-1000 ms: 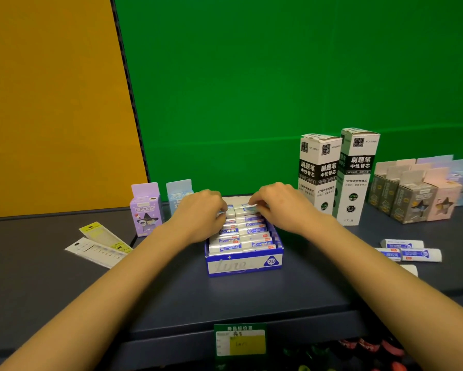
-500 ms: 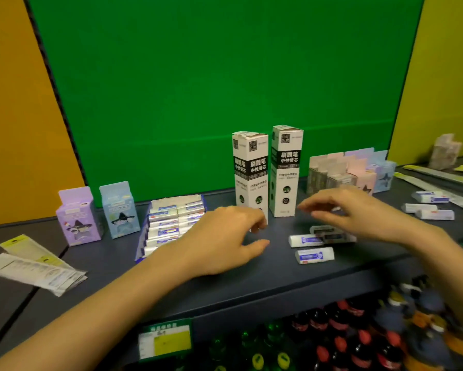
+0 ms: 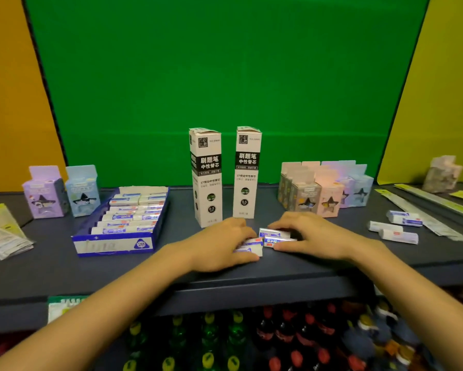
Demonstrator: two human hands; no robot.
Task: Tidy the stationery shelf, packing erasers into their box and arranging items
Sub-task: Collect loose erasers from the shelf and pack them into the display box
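Observation:
A blue eraser box (image 3: 112,246) sits on the dark shelf (image 3: 64,266) at the left, filled with rows of white wrapped erasers. In front of two tall white refill boxes (image 3: 207,178), three loose erasers (image 3: 274,236) lie together. My left hand (image 3: 219,246) closes over the nearest one from the left. My right hand (image 3: 310,235) grips the other two from the right. More loose erasers (image 3: 397,232) lie on the shelf farther right.
Purple and pale blue small cartons (image 3: 61,191) stand left of the eraser box. A cluster of pastel cartons (image 3: 326,190) stands at the right. Paper packets (image 3: 3,231) lie far left, long packets (image 3: 425,207) far right. Bottles (image 3: 251,341) fill the shelf below.
Both hands left the eraser box, moved right, and came down onto the three loose erasers, gathering them together. The view turned right.

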